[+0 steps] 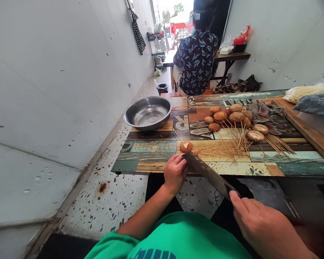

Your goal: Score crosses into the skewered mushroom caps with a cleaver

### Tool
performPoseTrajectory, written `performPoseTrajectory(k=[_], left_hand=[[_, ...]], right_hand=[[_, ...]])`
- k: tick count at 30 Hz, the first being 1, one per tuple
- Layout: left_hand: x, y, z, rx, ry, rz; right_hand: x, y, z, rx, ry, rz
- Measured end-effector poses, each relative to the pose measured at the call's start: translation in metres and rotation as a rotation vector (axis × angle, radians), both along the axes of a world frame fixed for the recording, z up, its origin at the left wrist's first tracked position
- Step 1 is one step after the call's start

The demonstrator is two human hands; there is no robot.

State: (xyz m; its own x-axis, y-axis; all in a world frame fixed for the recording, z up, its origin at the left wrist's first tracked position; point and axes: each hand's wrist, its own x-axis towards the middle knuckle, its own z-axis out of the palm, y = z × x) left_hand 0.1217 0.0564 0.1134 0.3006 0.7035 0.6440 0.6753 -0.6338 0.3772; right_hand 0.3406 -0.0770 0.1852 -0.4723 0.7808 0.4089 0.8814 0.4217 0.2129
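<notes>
My left hand is closed at the table's near edge, right below a brown mushroom cap with a white cut in its top. It seems to grip this mushroom from underneath; the exact hold is hidden by the fingers. Thin sticks show just beyond the cap. My right hand is wrapped round the handle of a large knife. The blade slants up to the left, its tip end beside my left fingers and the cap. To the right lie a pile of brown mushrooms, two carved mushroom caps and many wooden skewers.
A steel basin stands at the table's left end. A grey cloth lies behind the skewers. On the right are a wooden board and bagged items. Beyond the table sits a person, back turned.
</notes>
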Motion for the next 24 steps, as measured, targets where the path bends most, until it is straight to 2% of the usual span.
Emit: performPoseTrajectory(k=[8, 15, 24], left_hand=[[0.003, 0.002, -0.007, -0.07, -0.074, -0.033], [0.011, 0.002, -0.01, -0.051, -0.083, -0.083], [0.024, 0.001, -0.006, -0.12, -0.134, -0.098]], right_hand=[[-0.005, -0.007, 0.006, -0.021, -0.101, 0.0], [0.002, -0.013, 0.011, 0.008, -0.212, 0.02], [-0.006, -0.006, 0.011, 0.016, -0.173, -0.048]])
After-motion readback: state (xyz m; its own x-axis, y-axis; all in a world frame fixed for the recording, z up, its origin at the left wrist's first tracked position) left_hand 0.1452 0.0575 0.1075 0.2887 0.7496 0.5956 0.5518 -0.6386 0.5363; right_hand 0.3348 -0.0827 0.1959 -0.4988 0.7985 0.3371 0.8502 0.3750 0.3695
